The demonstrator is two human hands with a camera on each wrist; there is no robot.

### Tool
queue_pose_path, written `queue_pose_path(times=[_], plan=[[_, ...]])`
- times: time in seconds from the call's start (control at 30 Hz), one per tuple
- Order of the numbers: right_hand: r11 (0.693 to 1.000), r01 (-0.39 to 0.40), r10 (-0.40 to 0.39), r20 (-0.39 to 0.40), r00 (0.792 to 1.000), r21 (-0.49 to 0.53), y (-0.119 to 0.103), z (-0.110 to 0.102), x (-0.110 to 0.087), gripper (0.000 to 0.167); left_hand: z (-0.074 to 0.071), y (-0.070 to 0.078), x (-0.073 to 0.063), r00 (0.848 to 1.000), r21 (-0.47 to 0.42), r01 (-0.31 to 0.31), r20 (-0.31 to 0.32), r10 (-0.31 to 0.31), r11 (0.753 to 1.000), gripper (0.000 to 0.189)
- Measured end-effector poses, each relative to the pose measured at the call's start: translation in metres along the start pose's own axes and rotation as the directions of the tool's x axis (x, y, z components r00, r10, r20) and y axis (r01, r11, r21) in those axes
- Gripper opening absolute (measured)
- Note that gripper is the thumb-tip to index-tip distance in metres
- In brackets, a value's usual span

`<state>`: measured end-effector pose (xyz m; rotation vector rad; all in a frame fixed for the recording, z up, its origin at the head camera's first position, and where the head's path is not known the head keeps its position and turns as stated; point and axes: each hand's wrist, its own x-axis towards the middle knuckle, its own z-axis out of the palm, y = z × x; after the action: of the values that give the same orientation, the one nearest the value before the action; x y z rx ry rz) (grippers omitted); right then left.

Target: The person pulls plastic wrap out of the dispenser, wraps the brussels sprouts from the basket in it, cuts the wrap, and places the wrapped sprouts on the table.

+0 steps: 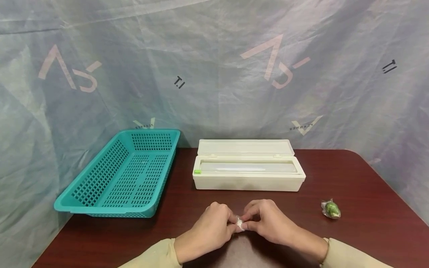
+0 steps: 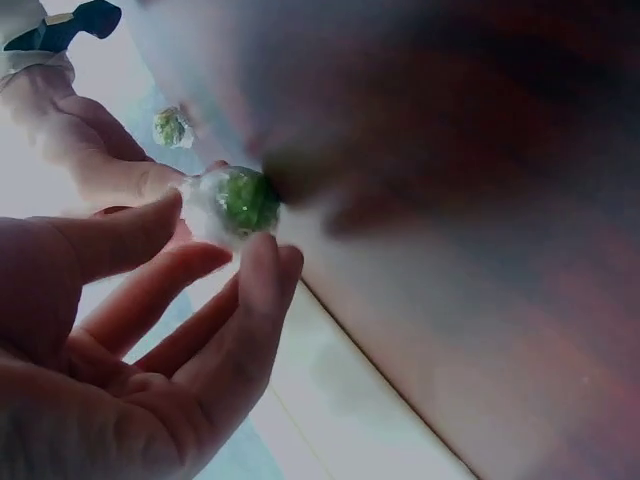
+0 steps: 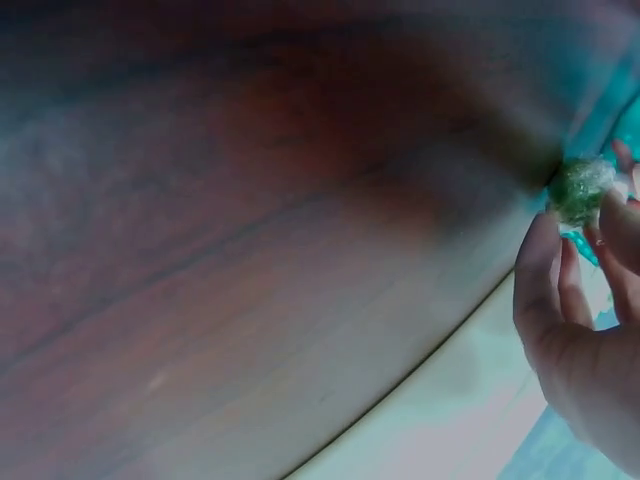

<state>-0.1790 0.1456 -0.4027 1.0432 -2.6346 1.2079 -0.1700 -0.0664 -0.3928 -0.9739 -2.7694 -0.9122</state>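
Near the front of the table, both hands meet at a small green round item in clear cling film [image 2: 248, 200]. From the left, my left hand [image 1: 214, 225] pinches the bunched film [image 1: 239, 223] between thumb and fingers. My right hand [image 1: 269, 223] grips the same bundle from the other side. In the head view the fingers and film hide the green part; both wrist views show it under the crinkled film. Over to the right lies a second film-wrapped green item [image 1: 331, 209], apart from the hands.
A white cling film dispenser box [image 1: 248, 183] stands behind the hands, lid [image 1: 246, 147] raised, film roll [image 1: 248, 167] inside. At the left sits a teal plastic basket [image 1: 152, 210]. A grey printed sheet [image 1: 214, 93] hangs behind the dark red table [image 1: 365, 186].
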Motion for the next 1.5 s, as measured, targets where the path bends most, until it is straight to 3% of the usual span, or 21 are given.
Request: queue_pose_path(times=[0.13,0.3,0.53,0.7,0.97,1.23,1.37,1.5], plan=[[0.998,-0.051,0.049,0.043,0.998,0.045,0.001,-0.004,0.003,0.010,0.001,-0.002,0.004,0.999,0.020,-0.053,0.000,0.053,0.998,0.007],[0.985,-0.103,0.090,0.101,0.991,0.141,0.004,-0.006,0.004,0.014,0.002,-0.002,0.007,0.999,-0.008,-0.033,0.008,0.033,0.999,0.015],[0.998,0.057,-0.060,0.087,0.994,0.040,0.009,-0.005,0.002,0.013,0.002,0.000,0.006,0.999,-0.092,0.042,-0.015,-0.044,0.995,0.013],[0.994,0.101,-0.106,0.106,0.989,0.049,0.011,-0.007,0.005,0.011,0.000,-0.003,0.006,0.996,-0.165,0.086,0.011,-0.086,0.983,0.011],[0.982,0.010,-0.041,0.164,0.986,0.188,0.015,-0.009,0.011,0.015,-0.002,-0.002,0.006,0.994,-0.075,0.096,0.063,-0.091,0.993,0.009],[0.976,-0.109,0.079,0.162,0.984,0.188,0.008,-0.010,0.009,0.012,0.001,-0.001,0.008,0.995,-0.012,0.079,0.057,-0.078,0.997,0.010],[0.981,-0.111,0.087,0.146,0.985,0.161,0.001,-0.009,0.005,0.012,0.000,-0.001,0.007,0.994,-0.045,0.089,0.072,-0.086,0.995,0.009],[0.989,-0.064,0.051,0.103,0.993,0.132,0.001,-0.005,0.001,0.010,-0.001,-0.001,0.005,0.992,-0.066,0.090,0.097,-0.083,0.994,0.009]])
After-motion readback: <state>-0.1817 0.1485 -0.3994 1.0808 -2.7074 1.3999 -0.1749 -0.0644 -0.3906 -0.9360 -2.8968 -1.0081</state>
